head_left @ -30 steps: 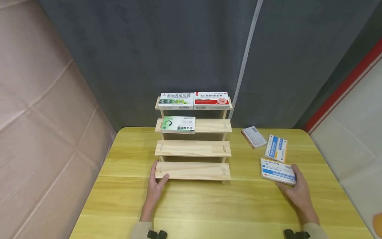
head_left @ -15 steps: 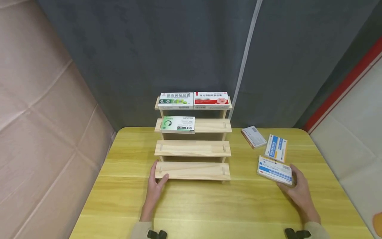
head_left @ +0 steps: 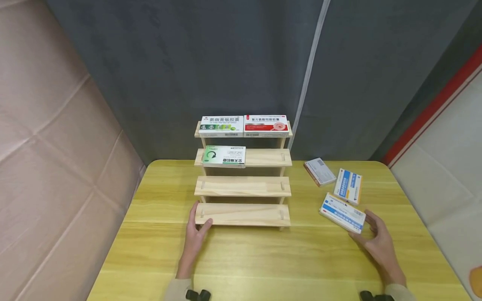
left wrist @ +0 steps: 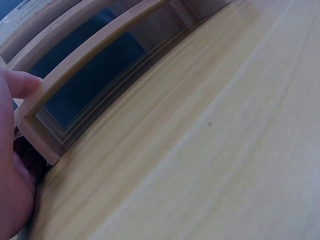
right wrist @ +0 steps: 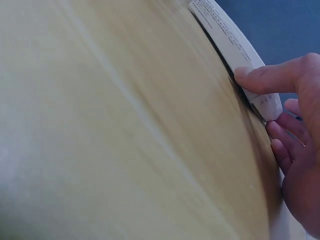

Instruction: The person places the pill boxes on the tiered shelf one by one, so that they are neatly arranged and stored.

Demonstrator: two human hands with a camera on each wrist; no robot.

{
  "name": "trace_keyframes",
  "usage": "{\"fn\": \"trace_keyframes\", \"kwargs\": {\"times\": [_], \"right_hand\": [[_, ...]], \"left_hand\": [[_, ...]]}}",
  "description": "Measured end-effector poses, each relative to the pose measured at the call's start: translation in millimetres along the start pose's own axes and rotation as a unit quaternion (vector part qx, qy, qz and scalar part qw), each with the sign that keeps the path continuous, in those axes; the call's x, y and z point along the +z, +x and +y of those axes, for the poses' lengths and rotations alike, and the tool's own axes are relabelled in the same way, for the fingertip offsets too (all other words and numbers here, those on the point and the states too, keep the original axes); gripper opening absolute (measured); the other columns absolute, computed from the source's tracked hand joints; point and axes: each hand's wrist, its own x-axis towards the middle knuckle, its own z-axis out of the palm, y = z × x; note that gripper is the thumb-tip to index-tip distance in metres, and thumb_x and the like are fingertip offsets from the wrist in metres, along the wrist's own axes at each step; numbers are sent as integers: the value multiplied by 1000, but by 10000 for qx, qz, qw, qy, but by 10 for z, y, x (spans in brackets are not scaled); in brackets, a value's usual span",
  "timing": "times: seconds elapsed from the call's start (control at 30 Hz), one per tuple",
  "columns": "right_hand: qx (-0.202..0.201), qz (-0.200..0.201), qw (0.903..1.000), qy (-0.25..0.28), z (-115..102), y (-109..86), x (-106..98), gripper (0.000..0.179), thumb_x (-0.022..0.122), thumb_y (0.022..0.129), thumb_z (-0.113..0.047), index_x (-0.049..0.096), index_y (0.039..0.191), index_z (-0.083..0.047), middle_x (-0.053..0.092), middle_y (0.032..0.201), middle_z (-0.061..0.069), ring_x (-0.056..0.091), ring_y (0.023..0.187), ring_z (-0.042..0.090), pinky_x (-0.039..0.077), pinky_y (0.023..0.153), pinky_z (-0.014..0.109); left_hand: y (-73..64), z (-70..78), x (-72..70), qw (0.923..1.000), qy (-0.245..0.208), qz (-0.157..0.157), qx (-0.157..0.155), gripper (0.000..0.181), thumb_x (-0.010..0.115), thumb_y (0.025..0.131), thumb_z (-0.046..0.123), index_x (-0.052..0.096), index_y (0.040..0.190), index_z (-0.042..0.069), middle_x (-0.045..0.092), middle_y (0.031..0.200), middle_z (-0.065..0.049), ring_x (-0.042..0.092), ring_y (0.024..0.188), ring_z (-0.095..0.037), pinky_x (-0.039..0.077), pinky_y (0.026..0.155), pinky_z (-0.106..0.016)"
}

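Note:
At the table's right side my right hand (head_left: 379,244) pinches the near right end of a white medicine box (head_left: 342,212) with a blue stripe. In the right wrist view the thumb lies along the side of this medicine box (right wrist: 227,37), close over the wood. My left hand (head_left: 196,238) grips the left end of the lowest step of a four-tier wooden display rack (head_left: 242,214), thumb on its front edge. Seen from the left wrist, the other fingers are partly hidden behind the end of the rack (left wrist: 42,140).
A green-and-white box (head_left: 224,156) lies on the rack's second tier from the top. A white-green box (head_left: 221,126) and a red-white box (head_left: 265,125) fill the top tier. Two more boxes, one greyish (head_left: 320,171) and one blue-yellow (head_left: 348,186), lie right of the rack.
The right hand's box has shifted left and turned clockwise, its far left end now nearer the rack. My left hand keeps its place on the lowest step.

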Motion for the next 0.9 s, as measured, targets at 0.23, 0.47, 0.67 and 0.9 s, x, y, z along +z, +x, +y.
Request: {"fn": "trace_keyframes", "kwargs": {"times": [0.23, 0.47, 0.67, 0.9], "right_hand": [[-15, 219, 9998, 5, -29, -22, 19, 99, 87, 79, -14, 28, 159, -11, 47, 148, 31, 36, 113, -22, 28, 100, 2], [198, 369, 9991, 98, -76, -49, 41, 97, 87, 79, -13, 30, 158, -9, 49, 147, 30, 38, 113, -21, 29, 103, 0], [346, 321, 9988, 163, -107, -69, 38, 97, 86, 81, -14, 29, 158, -11, 47, 150, 29, 39, 114, -20, 31, 100, -2], [572, 250, 9978, 234, -139, -97, 32, 94, 85, 83, -18, 29, 159, -15, 48, 153, 18, 42, 113, -19, 36, 91, -4]], "left_hand": [[2, -9, -5, 10000, -29, -3, -34, 76, 63, 100, 20, 20, 162, 10, 14, 170, -15, 5, 157, -41, 2, 122, -72], [10, -12, -1, 9999, -137, -14, -21, 76, 63, 100, 19, 20, 162, 11, 14, 170, -16, 5, 157, -41, 1, 122, -72], [16, -14, -2, 9999, -155, -7, 6, 76, 63, 99, 19, 20, 161, 10, 14, 170, -15, 5, 157, -41, 2, 122, -73], [11, 0, -2, 9998, -194, -35, -14, 76, 63, 99, 19, 20, 162, 12, 14, 170, -16, 4, 157, -41, 1, 122, -72]]}}
